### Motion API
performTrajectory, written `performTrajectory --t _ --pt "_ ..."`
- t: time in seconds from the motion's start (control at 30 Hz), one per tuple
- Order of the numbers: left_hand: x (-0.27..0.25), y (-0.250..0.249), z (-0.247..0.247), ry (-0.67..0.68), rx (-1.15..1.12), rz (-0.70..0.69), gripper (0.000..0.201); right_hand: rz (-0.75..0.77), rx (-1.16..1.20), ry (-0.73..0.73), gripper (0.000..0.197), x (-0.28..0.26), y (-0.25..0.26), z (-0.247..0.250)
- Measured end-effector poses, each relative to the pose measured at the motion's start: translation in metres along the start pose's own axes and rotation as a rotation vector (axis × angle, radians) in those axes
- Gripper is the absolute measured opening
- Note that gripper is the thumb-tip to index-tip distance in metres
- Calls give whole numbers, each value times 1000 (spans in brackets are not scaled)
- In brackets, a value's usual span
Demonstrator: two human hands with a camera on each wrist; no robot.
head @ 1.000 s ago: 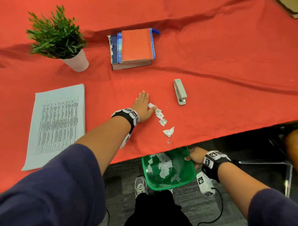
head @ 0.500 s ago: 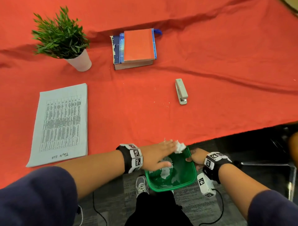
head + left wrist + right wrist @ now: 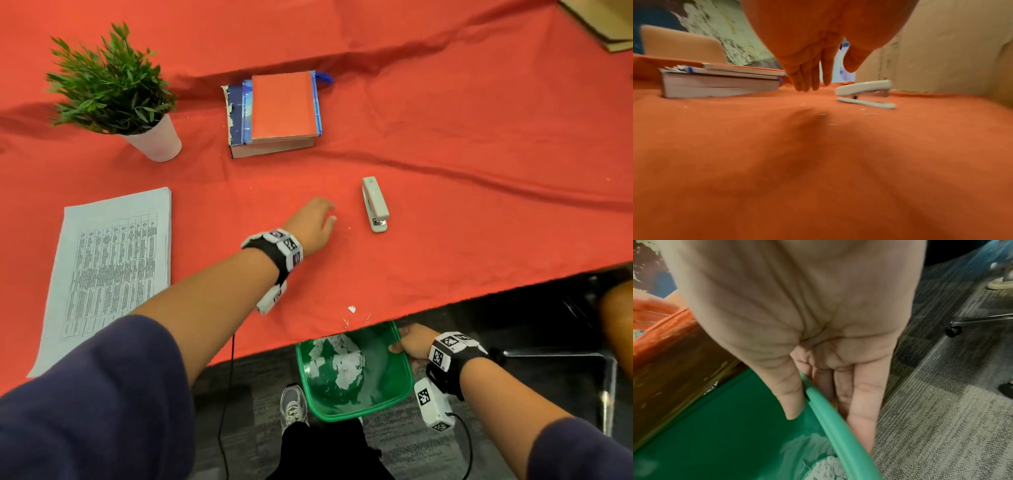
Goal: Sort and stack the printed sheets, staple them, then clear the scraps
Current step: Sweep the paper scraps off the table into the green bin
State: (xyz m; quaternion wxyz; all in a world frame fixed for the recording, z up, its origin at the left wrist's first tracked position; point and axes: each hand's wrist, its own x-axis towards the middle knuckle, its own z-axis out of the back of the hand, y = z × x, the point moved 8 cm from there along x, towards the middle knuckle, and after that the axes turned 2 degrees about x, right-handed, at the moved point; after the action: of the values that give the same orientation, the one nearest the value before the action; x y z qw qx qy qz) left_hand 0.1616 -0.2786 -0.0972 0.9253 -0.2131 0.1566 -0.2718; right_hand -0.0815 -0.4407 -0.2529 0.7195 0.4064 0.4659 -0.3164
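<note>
The stack of printed sheets (image 3: 109, 270) lies flat at the left of the red tablecloth. A pale grey stapler (image 3: 375, 204) (image 3: 864, 94) rests mid-table. My left hand (image 3: 317, 219) (image 3: 812, 81) hovers just left of the stapler with straight fingers, holding nothing. Below the table's front edge my right hand (image 3: 407, 342) (image 3: 812, 402) pinches the rim of a green bin (image 3: 407, 377) (image 3: 824, 418), thumb inside and fingers outside. Torn paper scraps (image 3: 339, 363) lie in the bin. One small white scrap (image 3: 351, 309) and tiny bits sit near the table edge.
A potted plant (image 3: 113, 89) stands at the back left. A pile of books (image 3: 274, 113) (image 3: 721, 81) lies at the back centre. A cardboard box corner (image 3: 603, 24) shows top right. My shoe (image 3: 293, 406) and a chair frame (image 3: 555, 356) are on the floor.
My left hand swept the scraps off the table edge into the bin, then moved back up onto the table beside the stapler. The right hand kept hold of the bin.
</note>
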Motion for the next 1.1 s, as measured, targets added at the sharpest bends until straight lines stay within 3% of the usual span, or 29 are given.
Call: performTrajectory --t 0.13,0.23,0.43,0.6,0.8,0.9,1.0,1.1 --pt "33 43 -5 63 91 175 66 -3 19 -18 30 3 -6 3" --pt "41 44 -18 135 109 142 69 2 40 -17 27 7 -10 6" --pt "12 2 -49 294 230 -110 72 -4 33 -13 31 12 -15 11" --pt "-66 -41 -84 492 269 -393 79 -2 15 -9 29 6 -7 10" --pt "-159 -70 -107 730 229 -542 68 22 -35 -20 32 8 -6 6" --pt "-151 -71 -87 608 157 -494 60 22 -49 -13 30 6 -6 5" --pt "-102 -31 -59 358 184 -223 66 14 -49 -14 29 -2 -4 6" --pt "-75 14 -55 317 267 23 78 -5 -23 -19 25 -9 -5 6"
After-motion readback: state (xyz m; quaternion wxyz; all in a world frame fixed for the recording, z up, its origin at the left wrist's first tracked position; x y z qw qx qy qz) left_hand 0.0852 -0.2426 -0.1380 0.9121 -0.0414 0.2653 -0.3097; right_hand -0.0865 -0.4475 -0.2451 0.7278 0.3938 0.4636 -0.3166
